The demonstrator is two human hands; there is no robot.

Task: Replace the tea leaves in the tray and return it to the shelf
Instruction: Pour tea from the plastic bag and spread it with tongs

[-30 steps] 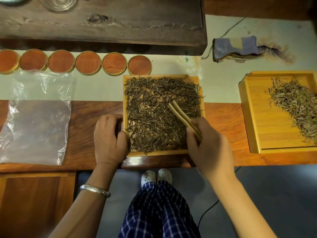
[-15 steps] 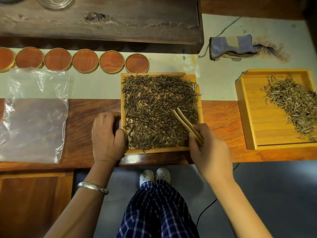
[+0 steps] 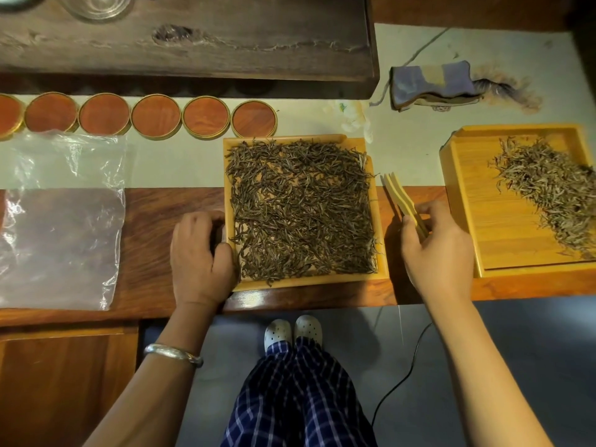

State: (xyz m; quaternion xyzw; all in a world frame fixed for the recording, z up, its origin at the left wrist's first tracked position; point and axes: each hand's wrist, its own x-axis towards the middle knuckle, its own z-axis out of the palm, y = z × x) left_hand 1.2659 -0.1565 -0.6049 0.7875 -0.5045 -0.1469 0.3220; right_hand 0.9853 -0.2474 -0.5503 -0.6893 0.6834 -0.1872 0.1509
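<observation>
A square bamboo tray (image 3: 382,250) lies on the wooden table in front of me, covered by a flat layer of dark tea leaves (image 3: 303,208). My left hand (image 3: 201,256) grips the tray's left rim near the front corner. My right hand (image 3: 437,253) is off the tray's right side and holds bamboo tongs (image 3: 403,201), whose tips point away from me above the table. A second bamboo tray (image 3: 467,221) lies at the right with a heap of paler tea leaves (image 3: 551,191) on its right half.
A clear plastic bag (image 3: 61,221) lies flat at the left. Several round wooden coasters (image 3: 154,115) line up behind it. A dark wooden tea board (image 3: 193,37) spans the back, with a folded cloth (image 3: 432,83) to its right. A black cable (image 3: 400,375) runs over the floor.
My right hand has lifted the tongs out of the dark leaves and moved right, off the tray. The left hand has stayed on the rim.
</observation>
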